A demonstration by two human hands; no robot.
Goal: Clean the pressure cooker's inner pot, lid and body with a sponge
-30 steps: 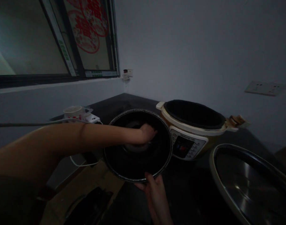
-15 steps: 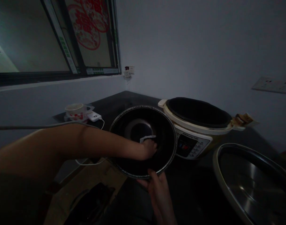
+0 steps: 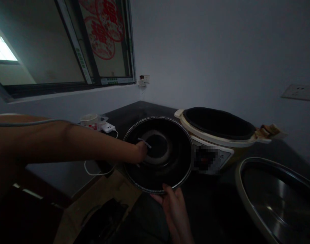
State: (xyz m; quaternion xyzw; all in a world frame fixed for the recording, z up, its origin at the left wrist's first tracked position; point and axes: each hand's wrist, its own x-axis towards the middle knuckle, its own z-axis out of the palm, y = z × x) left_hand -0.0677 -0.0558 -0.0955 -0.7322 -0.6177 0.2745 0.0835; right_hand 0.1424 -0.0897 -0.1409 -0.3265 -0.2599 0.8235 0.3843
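Observation:
A black inner cooking pot [image 3: 175,157] with a shiny rim is tilted toward me over the counter's front edge. My right hand [image 3: 171,200] grips its near rim, thumb over the edge and fingers beneath. Inside the pot, on its left wall, is my left hand [image 3: 141,152], closed around a thin white cloth [image 3: 145,142] whose edge sticks out; most of the cloth and the fingers are hidden. Behind and to the right stands a white electric cooker [image 3: 216,139] with a dark, round opening.
At the right lies a large round lid [image 3: 274,196] with a shiny inside. Crumpled brown packaging [image 3: 269,131] is beside the cooker. A cup in plastic [image 3: 89,119] and a white power strip [image 3: 108,127] with a cord sit at the left, below a window [image 3: 56,51].
Inside the pot, my left hand has moved left with the cloth, from the middle toward the left wall. My right hand keeps its hold on the rim. The view has shifted slightly.

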